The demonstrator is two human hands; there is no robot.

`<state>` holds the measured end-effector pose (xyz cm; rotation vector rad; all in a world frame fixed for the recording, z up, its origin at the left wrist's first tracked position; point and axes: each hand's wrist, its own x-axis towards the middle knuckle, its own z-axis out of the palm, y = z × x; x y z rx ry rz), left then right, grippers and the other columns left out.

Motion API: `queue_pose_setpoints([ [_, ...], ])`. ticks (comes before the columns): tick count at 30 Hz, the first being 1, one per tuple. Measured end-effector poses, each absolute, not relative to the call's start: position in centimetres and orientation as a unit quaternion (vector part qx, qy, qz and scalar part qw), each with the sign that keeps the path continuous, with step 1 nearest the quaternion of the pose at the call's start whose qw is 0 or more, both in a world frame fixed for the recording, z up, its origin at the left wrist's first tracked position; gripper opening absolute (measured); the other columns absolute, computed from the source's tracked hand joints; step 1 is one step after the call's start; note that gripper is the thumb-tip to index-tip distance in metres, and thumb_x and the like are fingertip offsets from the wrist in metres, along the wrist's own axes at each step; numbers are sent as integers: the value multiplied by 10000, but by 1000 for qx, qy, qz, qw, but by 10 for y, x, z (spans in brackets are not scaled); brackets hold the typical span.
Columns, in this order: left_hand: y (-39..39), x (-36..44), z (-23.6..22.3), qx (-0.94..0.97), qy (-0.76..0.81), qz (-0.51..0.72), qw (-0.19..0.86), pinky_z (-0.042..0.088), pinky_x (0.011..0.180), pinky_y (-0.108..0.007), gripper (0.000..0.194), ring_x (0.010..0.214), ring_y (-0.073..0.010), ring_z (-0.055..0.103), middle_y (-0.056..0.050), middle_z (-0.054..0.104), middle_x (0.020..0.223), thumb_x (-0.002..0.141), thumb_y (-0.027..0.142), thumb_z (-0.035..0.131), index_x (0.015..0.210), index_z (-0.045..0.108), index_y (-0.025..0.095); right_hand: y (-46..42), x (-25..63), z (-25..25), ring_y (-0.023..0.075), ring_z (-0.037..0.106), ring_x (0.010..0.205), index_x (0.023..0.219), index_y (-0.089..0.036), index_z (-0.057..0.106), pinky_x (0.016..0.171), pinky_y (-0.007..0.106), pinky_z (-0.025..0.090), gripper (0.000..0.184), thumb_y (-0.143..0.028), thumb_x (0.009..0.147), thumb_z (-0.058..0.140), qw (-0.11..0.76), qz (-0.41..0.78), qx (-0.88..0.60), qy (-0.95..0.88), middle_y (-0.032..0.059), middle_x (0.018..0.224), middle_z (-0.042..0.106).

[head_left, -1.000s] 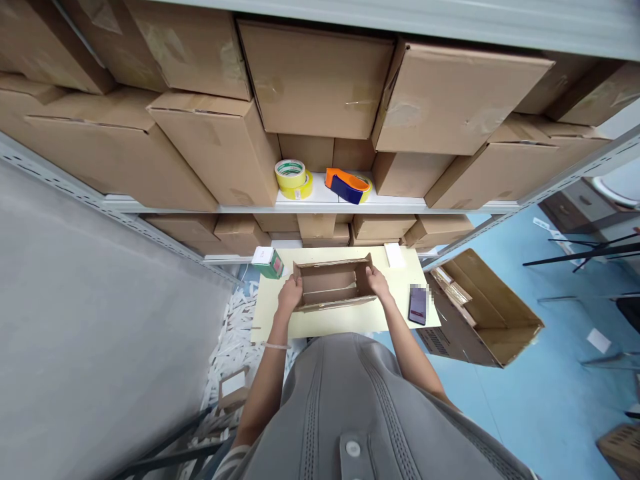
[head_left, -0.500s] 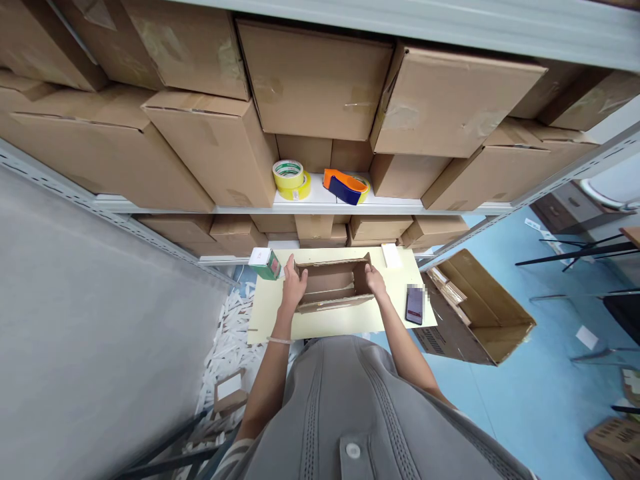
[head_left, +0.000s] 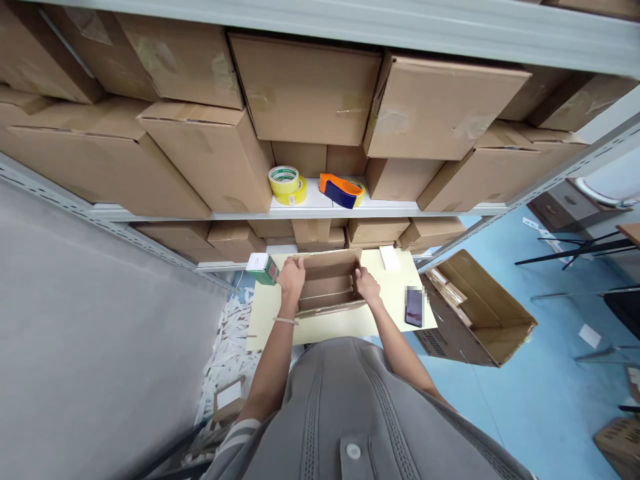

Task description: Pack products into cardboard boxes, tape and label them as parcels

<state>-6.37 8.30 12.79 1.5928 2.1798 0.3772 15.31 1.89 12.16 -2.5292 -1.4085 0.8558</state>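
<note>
Fingers of your left hand (head_left: 291, 280) and right hand (head_left: 369, 287) grasp the ends of the cardboard box (head_left: 329, 287), long axis crosswise.

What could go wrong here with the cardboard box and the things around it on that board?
The left hand grips the cardboard box right beside the small green carton near the edge of the pale yellow board, so a sideways shift might knock the carton down onto the white shredded strips. The phone lies near the other edge by the right forearm, and a careless move could nudge it off.
</note>
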Motion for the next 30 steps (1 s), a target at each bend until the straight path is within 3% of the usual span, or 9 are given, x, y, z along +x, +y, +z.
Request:
queue_pose_setpoints([
  [5, 75, -50, 126, 566, 787, 147, 196, 482, 843, -434, 519, 1058, -334, 631, -208, 605, 1224, 959, 497, 291, 1252, 499, 122, 23, 132, 117, 347, 566, 1165, 1388, -62, 321, 943, 480, 426, 539, -432, 1000, 267, 20, 250, -844, -474, 287, 1297, 494],
  [11, 49, -48, 126, 613, 745, 175, 195, 508, 802, -392, 709, 1116, -323, 592, -241, 452, 1354, 916, 544, 392, 1430, 256, 75, 29, 124, 113, 368, 503, 1251, 1514, -6, 35, 973, 516, 415, 795, -536, 976, 283, -52, 263, -846, -461, 368, 1435, 322],
  [14, 31, -52, 122, 656, 700, 156, 237, 495, 850, -377, 624, 1153, -298, 570, -215, 451, 1342, 910, 519, 423, 1364, 349, 96, 30, 126, 111, 372, 468, 1287, 1527, -29, -26, 984, 538, 404, 851, -587, 959, 276, -58, 275, -841, -462, 368, 1505, 199],
  [18, 15, -61, 117, 711, 597, 59, 368, 434, 968, -365, 441, 1201, -269, 548, -145, 559, 1299, 916, 494, 412, 1191, 526, 169, 29, 126, 107, 364, 458, 1300, 1535, -50, -9, 1009, 532, 386, 893, -634, 936, 303, -63, 266, -835, -478, 355, 1536, 105],
  [22, 10, -67, 119, 704, 537, -2, 465, 417, 994, -344, 523, 1207, -266, 561, -124, 630, 1269, 880, 600, 407, 1149, 596, 193, 27, 125, 107, 354, 459, 1301, 1535, -124, 176, 1000, 507, 399, 768, -610, 952, 289, -76, 261, -824, -498, 315, 1553, 117],
  [25, 8, -71, 124, 696, 516, 6, 499, 442, 964, -316, 569, 1196, -255, 580, -102, 622, 1300, 822, 642, 486, 1180, 609, 218, 24, 127, 109, 357, 442, 1313, 1474, -175, 367, 985, 500, 409, 598, -513, 985, 302, -90, 281, -805, -515, 267, 1577, 84],
  [30, 6, -80, 127, 742, 468, 31, 479, 402, 1027, -350, 608, 1271, -274, 505, -83, 570, 1362, 733, 508, 681, 1267, 568, 241, 25, 134, 110, 339, 497, 1269, 1469, -257, 383, 965, 462, 431, 519, -348, 962, 446, -92, 301, -799, -512, 213, 1588, 127],
])
